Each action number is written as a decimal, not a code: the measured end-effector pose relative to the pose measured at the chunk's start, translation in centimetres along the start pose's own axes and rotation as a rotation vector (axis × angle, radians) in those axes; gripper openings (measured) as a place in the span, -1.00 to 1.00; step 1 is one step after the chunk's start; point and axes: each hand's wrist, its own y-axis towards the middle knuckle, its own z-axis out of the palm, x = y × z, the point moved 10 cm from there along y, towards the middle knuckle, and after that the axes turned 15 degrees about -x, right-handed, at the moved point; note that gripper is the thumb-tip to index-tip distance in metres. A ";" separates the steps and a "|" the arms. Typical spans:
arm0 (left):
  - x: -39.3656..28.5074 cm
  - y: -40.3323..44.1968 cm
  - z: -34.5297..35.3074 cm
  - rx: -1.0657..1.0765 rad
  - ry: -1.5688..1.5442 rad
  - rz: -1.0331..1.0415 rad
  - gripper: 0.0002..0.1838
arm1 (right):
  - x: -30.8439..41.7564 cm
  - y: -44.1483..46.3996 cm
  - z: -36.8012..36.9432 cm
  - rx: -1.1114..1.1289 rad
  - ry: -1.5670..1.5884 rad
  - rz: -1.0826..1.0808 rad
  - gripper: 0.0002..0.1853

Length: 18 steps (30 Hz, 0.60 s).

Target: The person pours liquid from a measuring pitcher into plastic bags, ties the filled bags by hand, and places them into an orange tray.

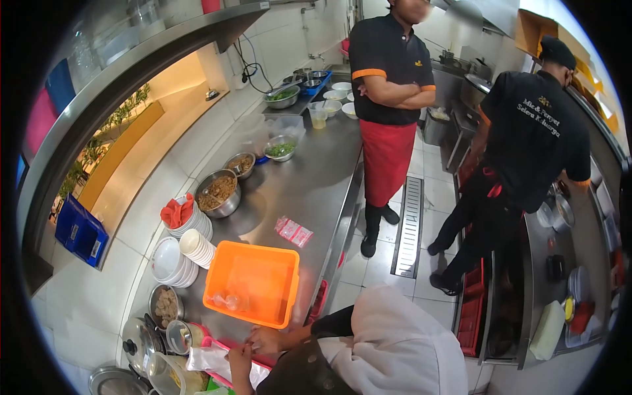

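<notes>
At the bottom of the head view my two hands are close together over the counter. My right hand (265,340) has its fingers drawn together towards my left hand (241,366). The fingers of my left hand are also closed; what either one holds is too small to make out. Beneath and beside them lies a white plastic sheet or bag (205,359) on a pink tray (222,342). Just beyond my hands sits an orange tray (280,289) with a clear plastic bag (228,301) inside.
White bowls (170,261), paper cups (196,246) and a steel bowl of brown food (220,196) stand along the wall. A pink-white packet (293,232) lies beyond the tray. One co-worker (392,72) stands with crossed arms; another (533,131) works at the right counter.
</notes>
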 end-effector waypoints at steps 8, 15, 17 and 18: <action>3.3 -0.2 2.3 0.015 -0.290 -0.129 -0.72 | -5.9 -1.7 3.0 0.047 -0.076 0.054 -0.82; 5.4 -0.6 5.0 0.100 -0.584 -0.349 -0.67 | -5.1 -2.8 2.5 0.011 -0.165 0.060 -0.81; 1.0 -0.4 2.9 0.119 -0.305 -0.168 -0.65 | -5.2 -2.9 2.4 -0.004 -0.181 0.062 -0.81; -1.3 -0.5 1.8 0.119 -0.181 -0.087 -0.64 | -5.7 -2.7 2.9 -0.011 -0.179 0.058 -0.81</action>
